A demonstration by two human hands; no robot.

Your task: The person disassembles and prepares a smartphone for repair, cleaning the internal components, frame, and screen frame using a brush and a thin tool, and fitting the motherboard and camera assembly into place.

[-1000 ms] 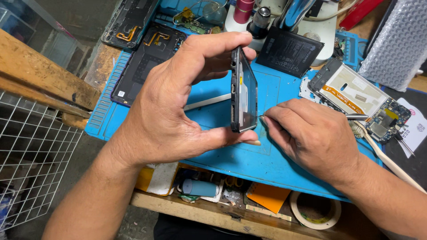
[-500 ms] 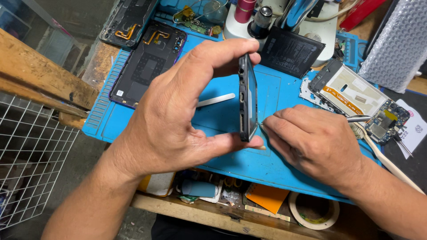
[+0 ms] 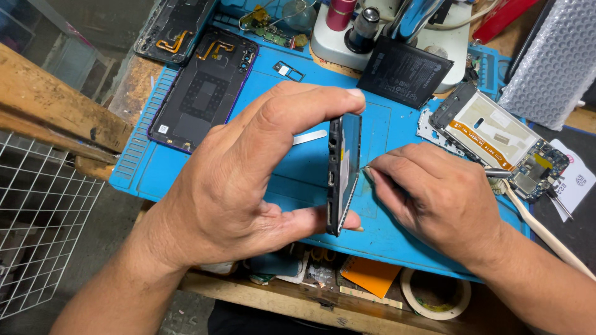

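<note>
Left hand has the phone frame pinched edge-on, index finger on the top end and thumb under the bottom end, so it stands upright just above the blue mat; right hand is closed on a thin metal tool, fingers bunched tight, tip touching the frame's right edge about halfway up; looks to me like I'm in the prying or scraping stage along that edge, working at the seam; next move, I reckon, wants a steady left pinch and a light, shallow push with the tip, since a slip would run it into the frame or my thumb; further out on the mat there's a dark back cover up left, a black battery up top, and a stripped board assembly off right; roll of tape sits under the desk edge.
</note>
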